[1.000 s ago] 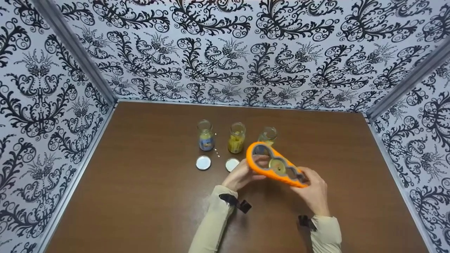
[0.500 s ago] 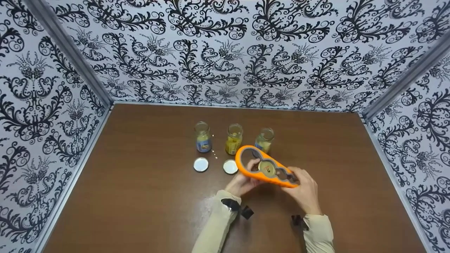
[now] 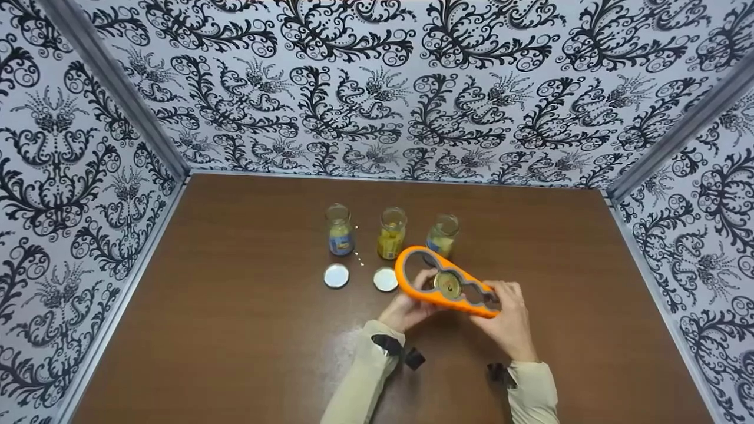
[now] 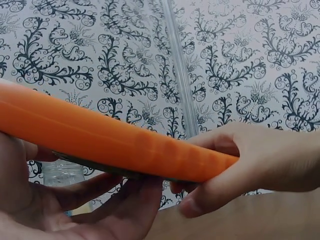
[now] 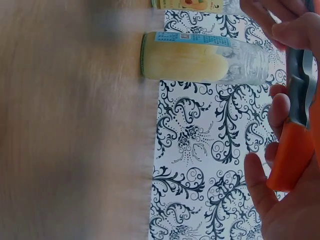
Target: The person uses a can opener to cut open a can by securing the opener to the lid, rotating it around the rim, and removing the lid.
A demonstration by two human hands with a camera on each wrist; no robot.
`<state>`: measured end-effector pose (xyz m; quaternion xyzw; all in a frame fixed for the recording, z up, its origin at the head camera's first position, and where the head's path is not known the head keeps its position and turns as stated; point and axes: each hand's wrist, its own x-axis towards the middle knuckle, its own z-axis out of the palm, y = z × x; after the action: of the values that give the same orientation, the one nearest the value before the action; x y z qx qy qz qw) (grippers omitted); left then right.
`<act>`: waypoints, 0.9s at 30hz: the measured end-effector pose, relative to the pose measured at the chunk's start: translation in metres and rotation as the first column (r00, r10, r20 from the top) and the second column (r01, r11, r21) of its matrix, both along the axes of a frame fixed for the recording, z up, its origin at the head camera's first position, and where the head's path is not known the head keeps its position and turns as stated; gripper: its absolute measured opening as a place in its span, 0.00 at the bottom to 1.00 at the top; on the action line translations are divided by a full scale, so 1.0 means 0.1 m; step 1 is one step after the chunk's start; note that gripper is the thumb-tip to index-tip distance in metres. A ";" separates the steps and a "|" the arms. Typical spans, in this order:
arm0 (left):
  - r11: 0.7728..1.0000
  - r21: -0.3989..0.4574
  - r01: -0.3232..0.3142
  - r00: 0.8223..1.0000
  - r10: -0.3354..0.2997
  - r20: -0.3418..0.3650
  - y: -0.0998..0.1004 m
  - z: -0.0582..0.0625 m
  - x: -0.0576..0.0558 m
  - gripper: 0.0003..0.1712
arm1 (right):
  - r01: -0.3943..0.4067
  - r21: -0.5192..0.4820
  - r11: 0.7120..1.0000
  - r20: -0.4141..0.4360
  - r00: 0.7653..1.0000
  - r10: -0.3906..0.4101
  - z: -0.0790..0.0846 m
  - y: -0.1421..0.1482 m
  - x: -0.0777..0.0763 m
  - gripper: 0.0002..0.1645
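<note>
An orange multi-ring jar opener [image 3: 459,303] with a grey inner lining is held tilted above the table. A gold jar lid [image 3: 447,284] sits in one of its middle rings. My right hand [image 3: 509,321] grips the narrow end, thumb on the near side. My left hand [image 3: 403,312] is under the wide end, its fingers curled against the lid's underside; part of it shows through the large ring. In the left wrist view, the opener's orange side [image 4: 110,140] hides most of the lid. An open glass jar [image 3: 443,235] with pale contents stands just behind the opener.
Two more open glass jars, a middle one [image 3: 391,235] with yellow contents and a left one [image 3: 340,232] with a blue label, stand in the same row. Two white-faced lids, left [image 3: 336,275] and right [image 3: 386,280], lie before them. Small white crumbs [image 3: 359,257] dot the brown table [image 3: 247,330].
The opener and both hands have shifted slightly left and toward me, mostly in the first half second. The left fingers have moved in closer to the lid. The jars stand as before.
</note>
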<state>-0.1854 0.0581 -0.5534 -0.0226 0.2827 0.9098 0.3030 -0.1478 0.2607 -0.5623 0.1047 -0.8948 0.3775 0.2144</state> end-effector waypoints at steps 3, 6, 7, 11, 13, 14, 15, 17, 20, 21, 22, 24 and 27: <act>1.000 -0.015 0.000 1.000 0.000 -0.019 -0.02 -0.02 0.00 0.15 | -0.001 0.010 1.000 -0.008 1.000 0.002 0.00 0.01 -0.01 0.33; 1.000 -0.021 -0.018 1.000 0.017 -0.024 -0.04 -0.06 -0.01 0.16 | -0.001 0.011 1.000 -0.017 1.000 0.001 0.00 0.03 0.00 0.33; 0.999 -0.022 -0.028 0.999 0.028 -0.026 -0.04 -0.07 -0.01 0.16 | 0.000 0.013 1.000 -0.023 1.000 0.000 0.00 0.04 0.00 0.33; 0.992 -0.108 -0.060 0.994 0.050 -0.093 -0.04 -0.13 -0.04 0.11 | 0.005 0.003 1.000 -0.052 0.999 -0.005 0.02 0.09 0.02 0.34; 0.979 -0.191 -0.068 0.989 0.040 -0.145 -0.03 -0.15 -0.06 0.08 | 0.021 0.001 1.000 -0.062 0.998 -0.021 0.03 0.14 0.03 0.34; 0.968 -0.242 -0.072 0.985 0.031 -0.169 -0.02 -0.16 -0.07 0.07 | 0.031 -0.002 1.000 -0.063 0.998 -0.031 0.03 0.16 0.03 0.34; 0.955 -0.287 -0.074 0.982 0.020 -0.188 -0.01 -0.16 -0.08 0.06 | 0.041 -0.001 0.999 -0.064 0.997 -0.041 0.04 0.18 0.04 0.34; 0.925 -0.371 -0.081 0.974 -0.005 -0.224 0.00 -0.17 -0.11 0.05 | 0.064 0.004 0.998 -0.065 0.996 -0.064 0.06 0.23 0.04 0.34; 0.817 -0.560 -0.138 0.937 -0.076 -0.342 0.01 -0.18 -0.17 0.12 | 0.090 -0.008 0.996 -0.067 0.994 -0.090 0.08 0.30 0.04 0.34; 0.757 -0.630 -0.173 0.915 -0.114 -0.388 0.01 -0.17 -0.18 0.14 | 0.097 -0.012 0.995 -0.070 0.993 -0.098 0.09 0.33 0.04 0.33; 0.685 -0.695 -0.220 0.886 -0.159 -0.437 0.01 -0.17 -0.20 0.15 | 0.104 -0.019 0.994 -0.074 0.992 -0.105 0.10 0.35 0.04 0.33; 0.519 -0.788 -0.330 0.817 -0.262 -0.514 0.02 -0.16 -0.25 0.15 | 0.115 -0.034 0.993 -0.078 0.990 -0.118 0.11 0.39 0.04 0.33; 0.334 -0.813 -0.477 0.708 -0.402 -0.581 0.05 -0.16 -0.30 0.14 | 0.132 -0.049 0.990 -0.079 0.988 -0.136 0.13 0.43 0.05 0.32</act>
<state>-0.2156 0.0629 -0.5689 0.1488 0.8436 0.5105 0.0744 -0.1424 0.3041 -0.5491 0.0550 -0.8817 0.3772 0.2782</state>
